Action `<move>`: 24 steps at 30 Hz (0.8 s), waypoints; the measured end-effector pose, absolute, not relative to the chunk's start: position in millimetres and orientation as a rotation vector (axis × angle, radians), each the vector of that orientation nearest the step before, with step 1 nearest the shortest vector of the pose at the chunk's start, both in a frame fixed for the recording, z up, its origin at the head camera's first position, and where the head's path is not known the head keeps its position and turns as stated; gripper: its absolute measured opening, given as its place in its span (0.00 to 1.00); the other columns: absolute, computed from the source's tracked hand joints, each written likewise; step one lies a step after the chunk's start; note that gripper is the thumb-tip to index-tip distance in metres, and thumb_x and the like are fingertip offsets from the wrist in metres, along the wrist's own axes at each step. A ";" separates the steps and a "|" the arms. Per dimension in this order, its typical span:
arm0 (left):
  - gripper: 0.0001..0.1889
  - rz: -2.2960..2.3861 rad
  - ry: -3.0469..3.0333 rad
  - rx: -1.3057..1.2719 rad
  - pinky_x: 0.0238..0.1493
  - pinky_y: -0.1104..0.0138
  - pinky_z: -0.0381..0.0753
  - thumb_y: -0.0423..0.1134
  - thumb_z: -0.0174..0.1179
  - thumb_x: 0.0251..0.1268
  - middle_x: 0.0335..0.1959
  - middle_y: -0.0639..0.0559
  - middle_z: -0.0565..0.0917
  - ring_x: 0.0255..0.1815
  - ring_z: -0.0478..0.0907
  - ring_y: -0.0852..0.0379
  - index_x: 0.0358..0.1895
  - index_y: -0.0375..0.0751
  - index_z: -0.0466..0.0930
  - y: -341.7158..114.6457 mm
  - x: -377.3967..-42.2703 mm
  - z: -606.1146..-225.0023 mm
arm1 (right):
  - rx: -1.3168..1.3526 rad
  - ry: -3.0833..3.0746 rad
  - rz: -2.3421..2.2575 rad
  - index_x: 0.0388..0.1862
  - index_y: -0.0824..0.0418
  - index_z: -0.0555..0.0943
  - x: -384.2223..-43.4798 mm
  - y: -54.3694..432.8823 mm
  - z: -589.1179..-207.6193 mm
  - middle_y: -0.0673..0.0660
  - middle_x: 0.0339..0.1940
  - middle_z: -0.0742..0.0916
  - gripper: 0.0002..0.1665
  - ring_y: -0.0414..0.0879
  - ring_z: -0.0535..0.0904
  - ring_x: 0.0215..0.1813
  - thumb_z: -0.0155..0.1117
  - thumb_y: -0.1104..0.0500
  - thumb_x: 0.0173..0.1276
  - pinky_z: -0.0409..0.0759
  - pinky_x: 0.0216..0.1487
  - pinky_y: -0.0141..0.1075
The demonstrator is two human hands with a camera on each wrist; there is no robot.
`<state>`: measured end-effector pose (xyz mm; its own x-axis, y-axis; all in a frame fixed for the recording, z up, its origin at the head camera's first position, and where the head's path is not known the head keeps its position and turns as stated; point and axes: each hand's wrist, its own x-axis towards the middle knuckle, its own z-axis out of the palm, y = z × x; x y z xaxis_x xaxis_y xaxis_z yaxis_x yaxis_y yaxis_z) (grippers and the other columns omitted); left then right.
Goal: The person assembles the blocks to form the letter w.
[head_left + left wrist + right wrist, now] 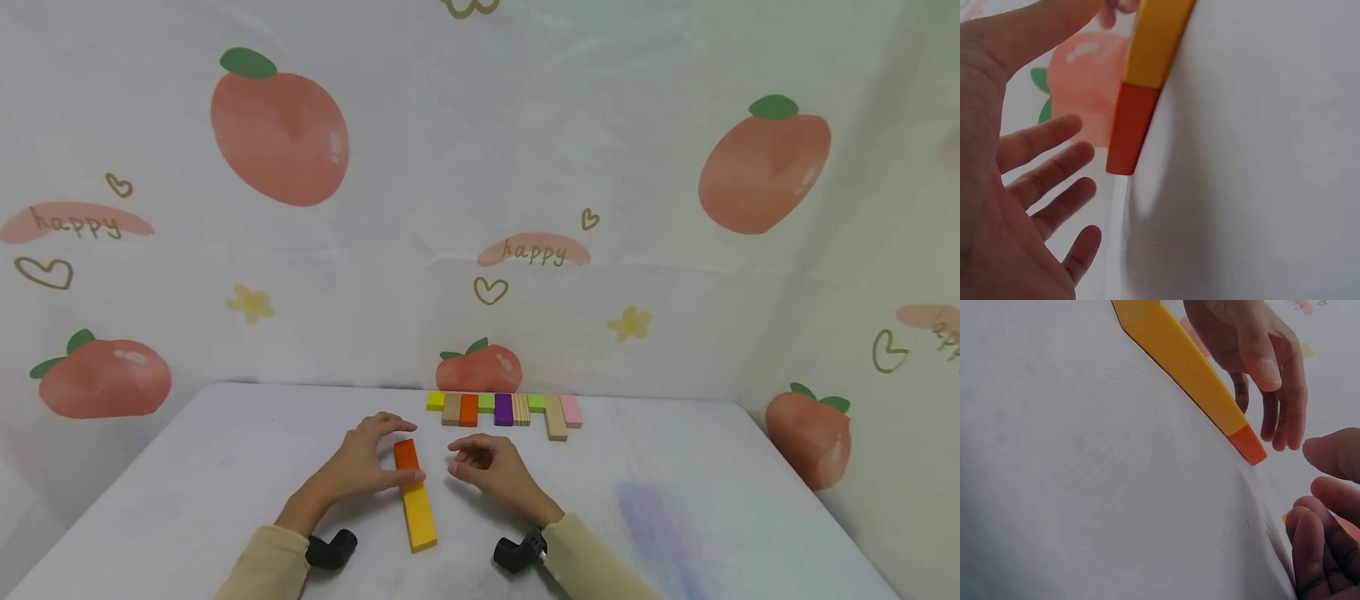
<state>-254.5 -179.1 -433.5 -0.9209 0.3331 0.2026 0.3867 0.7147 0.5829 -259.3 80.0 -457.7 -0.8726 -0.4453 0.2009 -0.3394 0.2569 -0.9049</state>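
On the white table an orange block (406, 452) and a longer yellow block (420, 521) lie end to end in one line. My left hand (362, 462) is beside them on the left, fingers spread and slightly bent. Its thumb overlaps the seam between the blocks in the head view, while the left wrist view shows the fingers (1054, 175) apart from the orange block (1132, 128). To the right of the line hovers my right hand (495, 471), its fingers loosely curled with nothing in them. The right wrist view shows its thumb (1338, 453) apart from the yellow block (1191, 369).
Along the table's back edge stands a row of several coloured blocks: yellow, wooden, orange, green, a purple block (503, 409), striped, and a pink block (572, 412). Behind it hangs a white cloth (420, 167) with fruit prints. A faint purple stain (656, 533) marks the table at right.
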 end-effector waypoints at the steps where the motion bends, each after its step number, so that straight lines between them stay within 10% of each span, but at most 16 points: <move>1: 0.36 -0.980 -2.834 -0.603 0.62 0.36 0.66 0.60 0.76 0.50 0.60 0.48 0.78 0.63 0.72 0.42 0.61 0.46 0.82 -178.9 -252.5 -433.4 | -0.749 2.414 -1.693 0.54 0.63 0.85 -259.4 79.7 -457.8 0.52 0.39 0.87 0.16 0.41 0.80 0.37 0.70 0.59 0.70 0.81 0.41 0.27; 24: 0.46 -1.056 -2.858 -0.631 0.67 0.30 0.57 0.66 0.73 0.51 0.72 0.48 0.73 0.77 0.60 0.38 0.70 0.41 0.76 -175.5 -220.1 -444.4 | -0.757 2.391 -1.686 0.56 0.60 0.85 -257.4 78.5 -459.0 0.54 0.45 0.87 0.19 0.43 0.80 0.42 0.73 0.58 0.68 0.80 0.47 0.28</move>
